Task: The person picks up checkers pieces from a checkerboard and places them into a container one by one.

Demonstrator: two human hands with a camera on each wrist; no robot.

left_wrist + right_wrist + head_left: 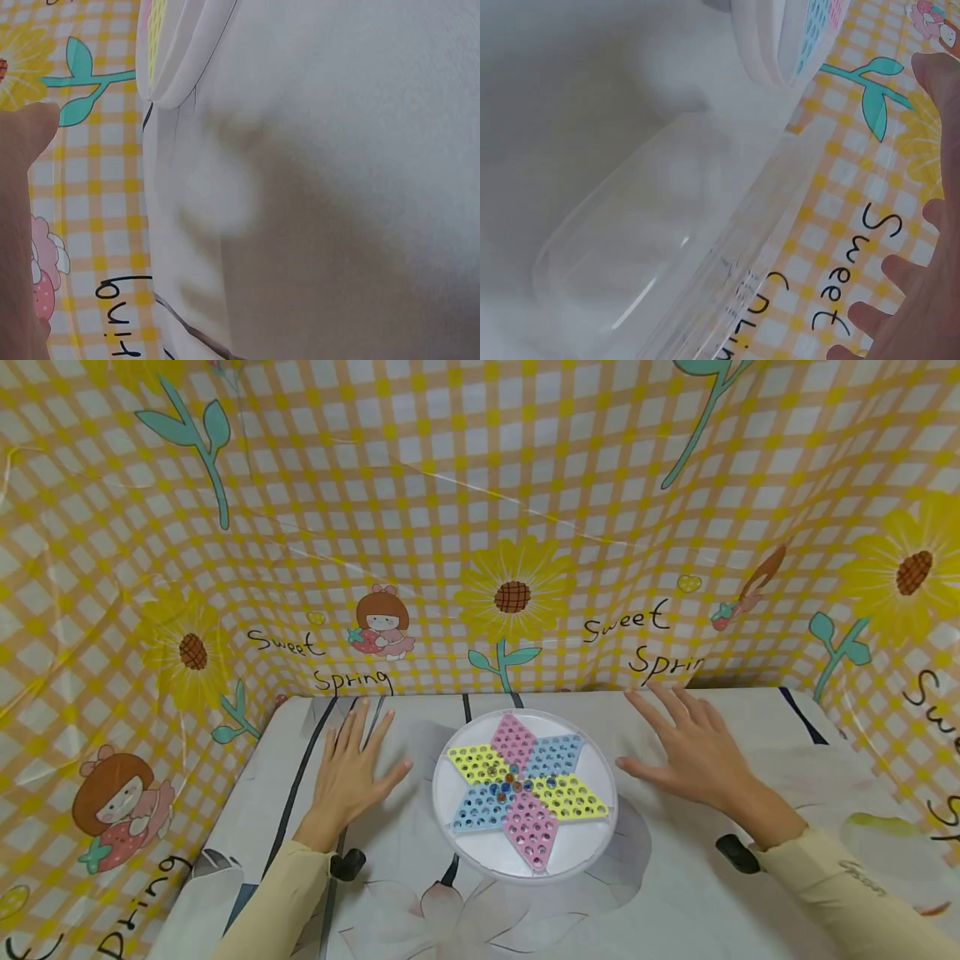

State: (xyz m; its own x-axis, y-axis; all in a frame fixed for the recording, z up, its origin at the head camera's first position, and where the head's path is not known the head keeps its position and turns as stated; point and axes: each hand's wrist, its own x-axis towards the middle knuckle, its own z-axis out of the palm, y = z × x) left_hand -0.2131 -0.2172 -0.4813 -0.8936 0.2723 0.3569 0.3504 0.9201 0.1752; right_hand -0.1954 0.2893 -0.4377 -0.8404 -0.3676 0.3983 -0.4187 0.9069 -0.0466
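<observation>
A round white Chinese checkers board lies on the table, with a star of pink, blue and yellow points. Several coloured glass marbles sit in holes around its middle. To the left of the board, my left hand hovers with fingers spread, touching nothing. My right hand is held out on the other side, fingers apart and holding nothing. Beneath the right hand, the right wrist view has a clear plastic cover on the table; it is hard to make out from the head.
A pale flowered cloth covers the table. Behind and at both sides hangs a yellow checked curtain with sunflowers. Small black devices are worn at the wrists, by the cream sleeves.
</observation>
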